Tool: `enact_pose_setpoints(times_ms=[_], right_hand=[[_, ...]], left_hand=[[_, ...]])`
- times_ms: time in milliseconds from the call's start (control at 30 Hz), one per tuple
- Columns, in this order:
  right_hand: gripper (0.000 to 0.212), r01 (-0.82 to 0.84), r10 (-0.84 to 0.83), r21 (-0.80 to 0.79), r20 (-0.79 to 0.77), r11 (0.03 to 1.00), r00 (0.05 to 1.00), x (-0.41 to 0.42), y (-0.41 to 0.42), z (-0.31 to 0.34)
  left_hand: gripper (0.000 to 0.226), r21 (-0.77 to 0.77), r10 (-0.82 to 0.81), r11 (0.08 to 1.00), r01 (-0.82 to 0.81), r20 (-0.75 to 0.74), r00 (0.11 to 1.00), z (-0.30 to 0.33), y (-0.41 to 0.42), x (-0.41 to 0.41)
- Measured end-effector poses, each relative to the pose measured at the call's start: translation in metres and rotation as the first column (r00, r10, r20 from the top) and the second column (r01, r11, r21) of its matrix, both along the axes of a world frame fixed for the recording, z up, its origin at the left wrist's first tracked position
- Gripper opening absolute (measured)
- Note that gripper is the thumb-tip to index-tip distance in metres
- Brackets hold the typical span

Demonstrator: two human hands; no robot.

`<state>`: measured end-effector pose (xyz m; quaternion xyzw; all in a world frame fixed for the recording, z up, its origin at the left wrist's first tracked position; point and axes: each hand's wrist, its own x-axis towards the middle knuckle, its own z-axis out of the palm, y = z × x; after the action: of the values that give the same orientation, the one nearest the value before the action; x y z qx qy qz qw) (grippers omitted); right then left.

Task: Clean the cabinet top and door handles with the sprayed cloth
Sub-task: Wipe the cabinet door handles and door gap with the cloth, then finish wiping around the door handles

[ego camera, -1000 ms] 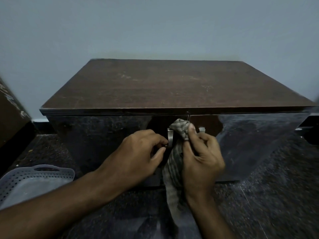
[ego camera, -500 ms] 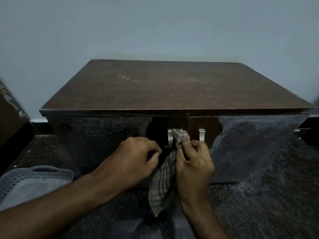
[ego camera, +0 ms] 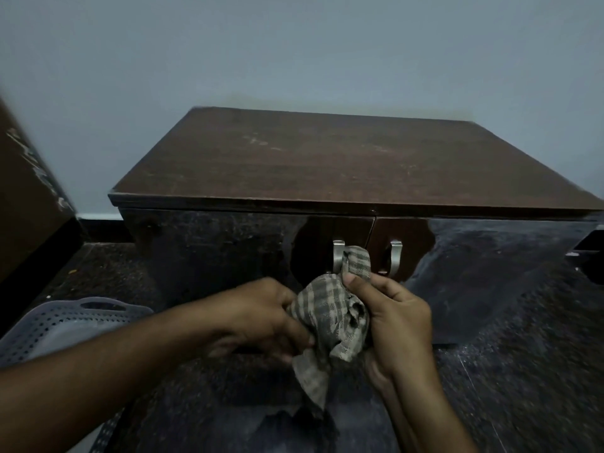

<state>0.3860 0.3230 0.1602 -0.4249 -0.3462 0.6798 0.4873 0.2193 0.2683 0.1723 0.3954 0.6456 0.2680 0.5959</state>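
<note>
A low dark wooden cabinet has a brown top (ego camera: 343, 165) and two glossy doors. Two metal handles sit at the doors' meeting line: the left handle (ego camera: 338, 255) and the right handle (ego camera: 395, 256). A checked cloth (ego camera: 330, 315) is bunched between both hands, and its upper end reaches up beside the left handle. My right hand (ego camera: 392, 318) grips the cloth, thumb pressed on its upper part. My left hand (ego camera: 261, 317) pinches the cloth's left side. A loose tail of cloth hangs below the hands.
A grey perforated plastic basket (ego camera: 65, 322) sits on the dark speckled floor (ego camera: 523, 371) at the lower left. A brown piece of furniture (ego camera: 29, 204) stands at the far left. A pale wall (ego camera: 294, 53) rises behind the cabinet.
Both hands have dropped from the left handle and come together. The cloth, earlier draped on the handle, is now bunched between them, and my left hand has taken hold of it.
</note>
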Motion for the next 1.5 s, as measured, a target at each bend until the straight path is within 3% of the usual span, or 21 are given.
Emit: enact_pose_setpoints(times_ms=[67,200,367,567,700,900,1000,1067,1167,1233,1400,1500], right_hand=[[0.003,-0.075,0.076,-0.050,0.018,0.996,0.997,0.001,-0.002,-0.005],[0.020,-0.278,0.284,-0.104,0.042,0.955,0.958,-0.008,-0.009,-0.016],[0.052,-0.616,0.584,-0.124,-0.219,0.778,0.782,-0.025,-0.027,-0.015],[0.032,-0.688,0.684,-0.101,-0.076,0.718,0.725,-0.058,-0.052,-0.033],[0.028,-0.760,0.764,-0.116,-0.007,0.640,0.645,-0.105,-0.075,-0.040],[0.024,-0.846,0.861,-0.162,0.104,0.508,0.498,-0.186,-0.109,-0.063],[0.027,-0.890,0.918,-0.225,0.083,0.395,0.387,-0.222,-0.124,-0.074],[0.028,-0.913,0.947,-0.253,0.070,0.320,0.313,-0.252,-0.131,-0.082],[0.022,-0.930,0.956,-0.231,0.128,0.286,0.262,-0.286,-0.134,-0.092],[0.019,-0.931,0.950,-0.226,0.194,0.286,0.245,-0.316,-0.135,-0.101],[0.021,-0.877,0.877,-0.278,0.401,0.392,0.265,-0.377,-0.133,-0.147],[0.028,-0.852,0.724,-0.267,0.667,0.451,0.174,-0.392,-0.137,-0.174]], left_hand=[[0.016,0.042,0.153,0.987,-0.154,0.019,0.988,0.007,0.000,-0.004],[0.020,0.146,0.298,0.942,-0.301,0.041,0.954,0.022,-0.005,-0.016],[0.030,0.125,0.350,0.926,-0.357,0.074,0.934,0.024,-0.025,-0.029],[0.039,0.031,0.373,0.921,-0.388,0.218,0.902,0.005,-0.097,-0.056],[0.044,0.073,0.500,0.861,-0.504,0.065,0.864,-0.007,-0.149,-0.076],[0.038,-0.020,0.767,0.642,-0.767,0.038,0.641,-0.040,-0.204,-0.121],[0.032,0.041,0.789,0.611,-0.790,-0.105,0.605,-0.050,-0.228,-0.147],[0.028,0.102,0.831,0.548,-0.830,-0.182,0.526,-0.059,-0.239,-0.169],[0.037,0.196,0.879,0.462,-0.865,-0.233,0.417,-0.079,-0.238,-0.191],[0.054,0.243,0.873,0.462,-0.853,-0.294,0.389,-0.093,-0.234,-0.204],[0.088,0.121,0.799,0.583,-0.803,-0.266,0.540,-0.124,-0.225,-0.229],[0.079,0.056,0.799,0.578,-0.814,-0.242,0.551,-0.134,-0.223,-0.238]])
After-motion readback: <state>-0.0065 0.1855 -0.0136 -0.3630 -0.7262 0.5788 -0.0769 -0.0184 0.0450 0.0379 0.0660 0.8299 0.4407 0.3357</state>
